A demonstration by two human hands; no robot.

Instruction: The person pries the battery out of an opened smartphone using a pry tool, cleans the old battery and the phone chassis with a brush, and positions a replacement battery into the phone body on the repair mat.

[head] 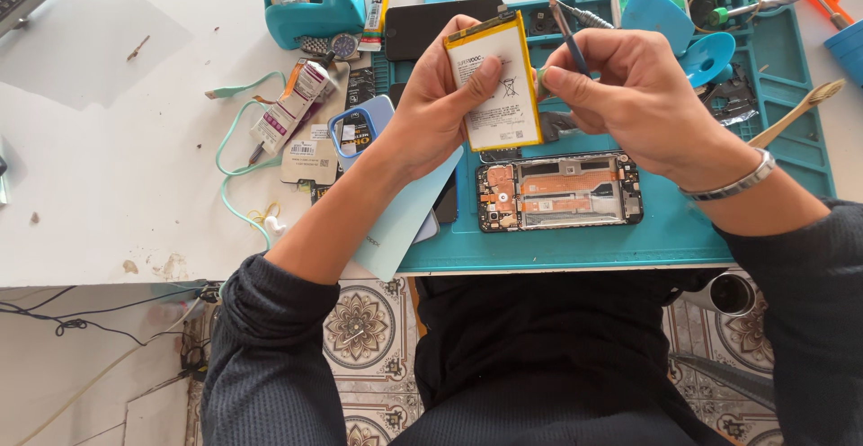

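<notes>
Phone battery (496,82), white-faced with a yellow edge, sits raised above a teal repair mat (575,239), gripped in the left hand (436,95) with the thumb pressed across its face and the fingers curled behind, label side up toward the camera. Right hand (629,95) closes on a pair of tweezers (559,23), pinching them so the tip meets the battery's right edge, a hold that appears to steady fine work at that edge. Directly below, an opened phone (557,192) lies flat on the mat, its battery bay bare. A pale blue back cover (404,221) rests beside it under the left forearm. A teal tape dispenser (310,5) and glue tubes (378,5) crowd the white table (108,185) behind.
</notes>
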